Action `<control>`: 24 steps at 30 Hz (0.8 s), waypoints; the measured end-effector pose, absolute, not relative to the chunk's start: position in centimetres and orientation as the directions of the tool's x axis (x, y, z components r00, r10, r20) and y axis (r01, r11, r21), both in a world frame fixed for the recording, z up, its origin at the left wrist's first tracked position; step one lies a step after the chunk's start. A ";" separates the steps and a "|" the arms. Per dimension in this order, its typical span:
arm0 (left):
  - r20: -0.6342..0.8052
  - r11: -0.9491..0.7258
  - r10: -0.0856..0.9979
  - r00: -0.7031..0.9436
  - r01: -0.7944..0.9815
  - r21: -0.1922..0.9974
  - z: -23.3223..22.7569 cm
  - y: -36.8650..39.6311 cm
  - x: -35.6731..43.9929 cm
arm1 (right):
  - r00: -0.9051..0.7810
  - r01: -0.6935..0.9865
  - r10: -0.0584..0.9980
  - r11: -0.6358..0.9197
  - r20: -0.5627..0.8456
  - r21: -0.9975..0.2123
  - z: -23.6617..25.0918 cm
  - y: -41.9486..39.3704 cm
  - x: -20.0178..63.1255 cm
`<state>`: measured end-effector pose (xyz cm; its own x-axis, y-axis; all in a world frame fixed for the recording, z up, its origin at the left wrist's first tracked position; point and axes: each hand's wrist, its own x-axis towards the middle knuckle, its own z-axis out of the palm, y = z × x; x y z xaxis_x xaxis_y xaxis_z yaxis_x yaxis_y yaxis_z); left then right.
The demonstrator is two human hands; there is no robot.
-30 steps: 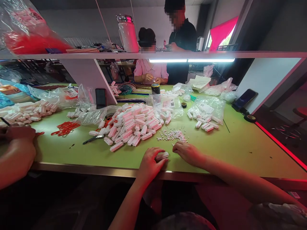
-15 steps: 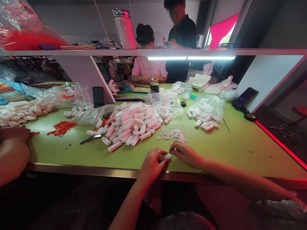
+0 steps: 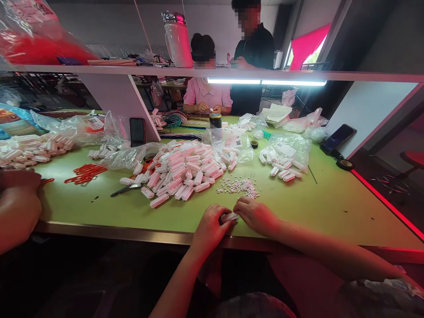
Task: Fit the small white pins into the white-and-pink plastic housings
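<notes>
My left hand (image 3: 213,223) is closed around a white plastic connector housing (image 3: 229,217) with rows of small holes, just above the table's front edge. At the housing's right end, the fingers of my right hand (image 3: 253,215) are pinched together. Whatever lies between those fingertips is too small or too hidden to make out. Just beyond my hands is a scatter of tiny white pieces (image 3: 239,186). A large heap of similar white housings (image 3: 183,170) rises to the left of them.
Scissors (image 3: 126,190) and orange-red strips (image 3: 85,173) lie left of the heap. Another person's hand (image 3: 20,194) rests at the left edge. A clear bag (image 3: 288,148) with housings sits back right, near a phone (image 3: 338,139). A shelf (image 3: 285,75) crosses above; two people are beyond it.
The camera view has shifted slightly. My right hand has tipped a little at the housing's end, while my left hand keeps its hold.
</notes>
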<state>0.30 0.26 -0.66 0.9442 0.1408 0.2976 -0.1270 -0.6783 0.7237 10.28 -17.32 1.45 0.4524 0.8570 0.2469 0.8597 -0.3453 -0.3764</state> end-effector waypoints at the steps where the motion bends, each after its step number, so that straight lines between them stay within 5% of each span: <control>1: 0.300 -0.677 0.144 0.943 -0.128 0.725 -0.7 0.3 0.3 | 0.428 0.885 0.872 -0.350 0.237 -0.309 1.5 -17.4 10.1; 7: 0.300 -0.673 0.151 0.942 -0.124 0.729 -0.5 0.3 0.1 | 0.238 0.971 0.951 -0.230 0.198 -0.064 1.8 -17.9 9.0; 11: 0.306 -0.679 0.139 0.942 -0.134 0.722 -0.5 0.3 0.0 | 0.335 0.930 0.897 -0.266 0.288 -0.254 2.0 -18.7 10.6; 14: 0.336 -0.694 0.100 0.937 -0.177 0.698 -0.6 0.3 0.0 | 0.566 0.812 0.738 -0.421 0.367 -0.405 2.5 -20.0 14.1; 18: 0.385 -0.739 0.010 0.923 -0.253 0.625 -0.6 0.1 -0.1 | 0.744 0.666 0.605 -0.636 0.285 -0.390 2.9 -21.7 18.3; 24: 0.431 -0.846 -0.057 0.901 -0.272 0.458 -0.1 -0.4 0.2 | 0.752 0.640 0.634 -0.635 0.181 -0.433 2.2 -22.3 19.9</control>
